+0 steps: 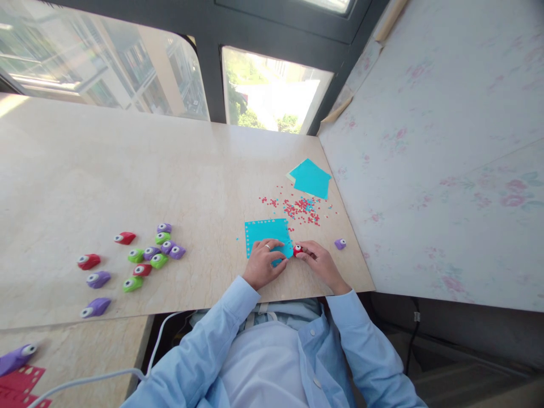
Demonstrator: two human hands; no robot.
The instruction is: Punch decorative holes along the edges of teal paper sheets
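Note:
A blue sheet of paper (pixel 266 229) lies on the table in front of me, with small punched holes along its top, left and right edges. My left hand (pixel 264 265) rests on its lower part and holds it, with thumb and fingers curved towards the lower right corner. In the fingers of my right hand (pixel 318 260) is a small red craft punch (pixel 298 250), set at the sheet's right edge near that corner. Whether the paper sits inside the punch's slot I cannot tell. A purple craft punch (pixel 340 243) stands right of my right hand.
Tiny red and blue paper cut-outs (pixel 302 208) lie scattered beyond the sheet. Behind them are more blue sheets (pixel 312 178). Several purple, green and red punches (pixel 158 260) stand at the left. A white cable (pixel 157 345) hangs by the table edge, near punched red paper (pixel 21 382).

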